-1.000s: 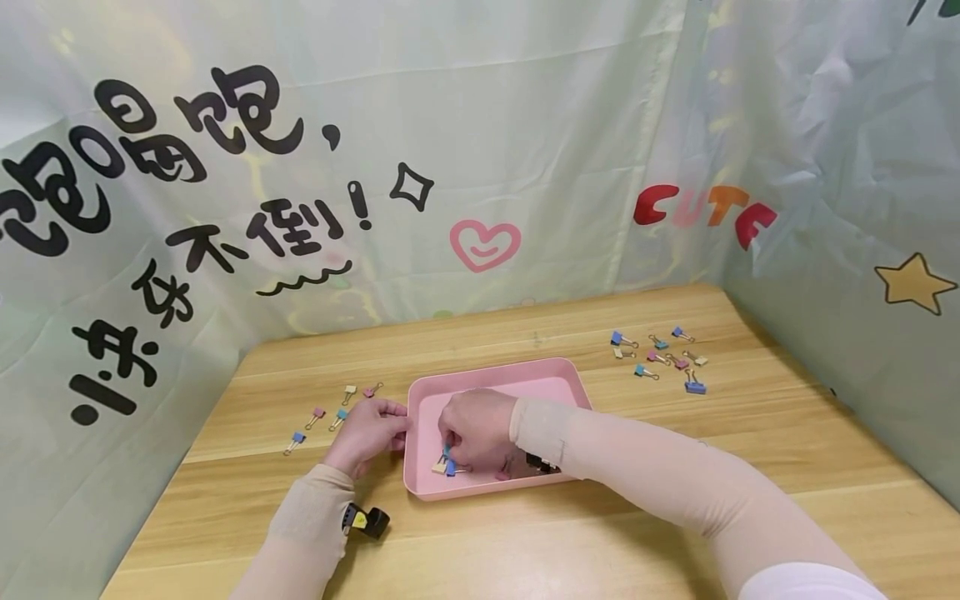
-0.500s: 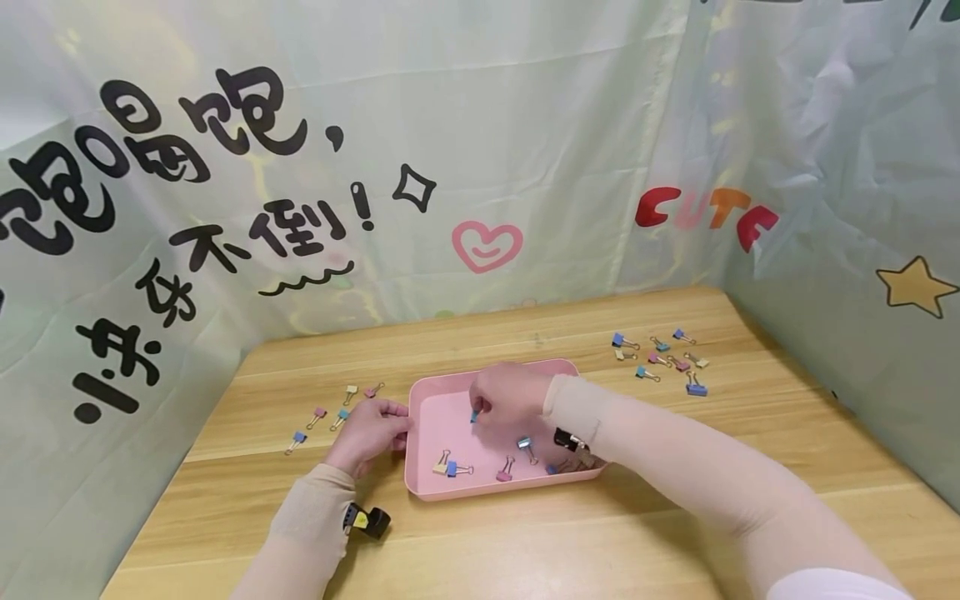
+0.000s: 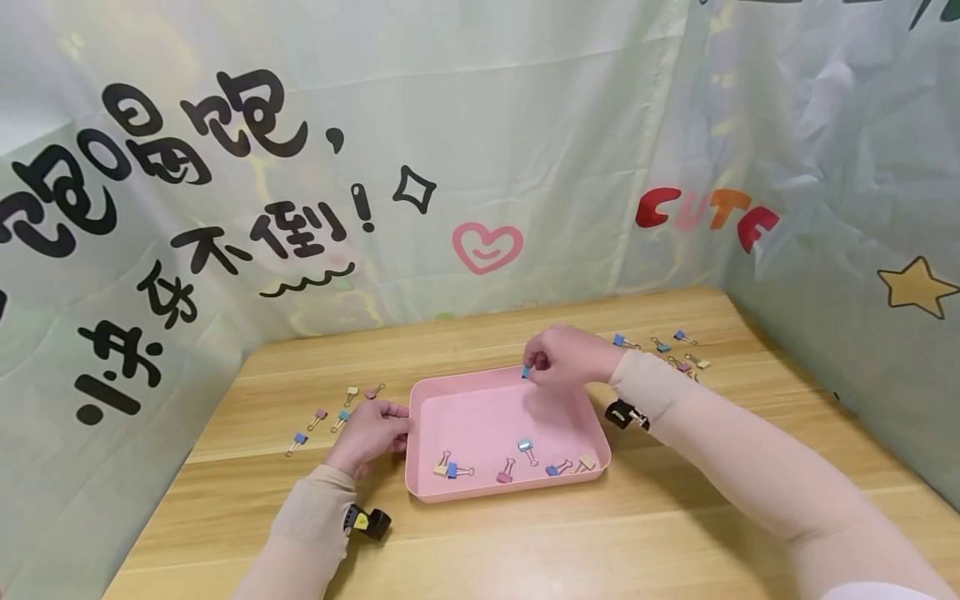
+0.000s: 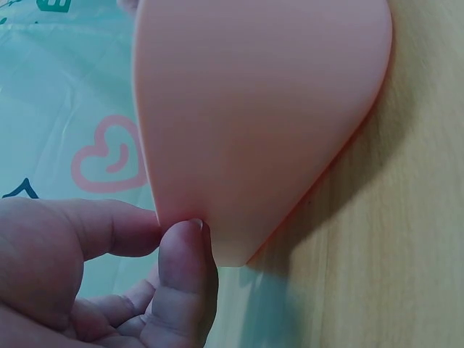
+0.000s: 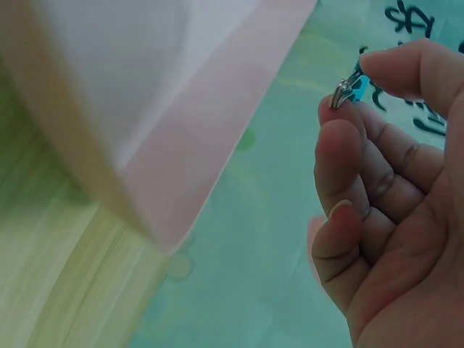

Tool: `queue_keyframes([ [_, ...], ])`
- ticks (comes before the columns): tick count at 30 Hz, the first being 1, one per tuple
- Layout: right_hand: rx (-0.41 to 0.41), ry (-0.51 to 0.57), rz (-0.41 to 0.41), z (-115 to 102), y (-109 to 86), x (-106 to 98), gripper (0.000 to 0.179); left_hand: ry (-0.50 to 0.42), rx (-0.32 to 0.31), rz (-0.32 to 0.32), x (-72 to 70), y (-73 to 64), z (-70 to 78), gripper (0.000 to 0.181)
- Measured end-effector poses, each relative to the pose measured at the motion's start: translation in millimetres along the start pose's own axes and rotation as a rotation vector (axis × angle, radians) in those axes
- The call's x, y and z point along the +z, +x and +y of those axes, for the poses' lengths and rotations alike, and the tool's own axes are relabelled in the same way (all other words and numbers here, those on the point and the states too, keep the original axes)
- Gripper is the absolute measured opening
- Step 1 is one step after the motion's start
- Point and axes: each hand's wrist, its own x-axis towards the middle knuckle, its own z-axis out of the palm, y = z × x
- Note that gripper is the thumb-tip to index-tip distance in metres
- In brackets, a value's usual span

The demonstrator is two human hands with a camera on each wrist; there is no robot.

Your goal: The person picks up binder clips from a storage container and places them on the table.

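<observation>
My right hand [image 3: 572, 354] pinches a small teal binder clip [image 3: 526, 372] between thumb and fingertips, above the far rim of the pink tray [image 3: 465, 417]. In the right wrist view the clip's metal handles [image 5: 341, 93] show between the fingertips. My left hand [image 3: 372, 435] holds the tray's left wall; the left wrist view has the thumb [image 4: 185, 268] on the outer side and the index finger at the rim. Several binder clips lie along the tray's near side, among them a blue clip [image 3: 460, 471], a pink clip [image 3: 506, 472] and a shiny light-blue clip [image 3: 527, 450].
On the wooden table [image 3: 480, 550], several loose clips lie left of the tray, such as a pink clip [image 3: 318, 417] and a blue clip [image 3: 297, 442]. More lie at the back right, near a cream clip [image 3: 697, 362]. A printed curtain [image 3: 555, 150] encloses the table.
My right hand has moved from the tray's left part rightward and away to its far edge, carrying the teal binder clip. The left hand stays on the tray.
</observation>
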Motion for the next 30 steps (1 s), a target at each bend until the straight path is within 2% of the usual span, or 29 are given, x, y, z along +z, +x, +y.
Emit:
queue_keyframes([
  [4,0.020,0.021,0.029,15.0,-11.4,-4.6,0.004,-0.003,-0.001,0.003,0.4,0.8,-0.5,0.016],
  [17,0.184,0.074,0.068,68.1,-56.6,-13.5,0.006,-0.002,0.001,0.008,0.9,0.8,1.2,0.016],
  [23,0.196,0.040,0.068,92.8,-73.2,-7.3,0.005,-0.003,0.003,0.004,1.0,0.8,1.3,0.017],
  [30,0.208,-0.012,0.023,107.5,-80.2,1.3,0.006,-0.010,-0.005,0.010,0.6,0.5,-0.3,0.016],
])
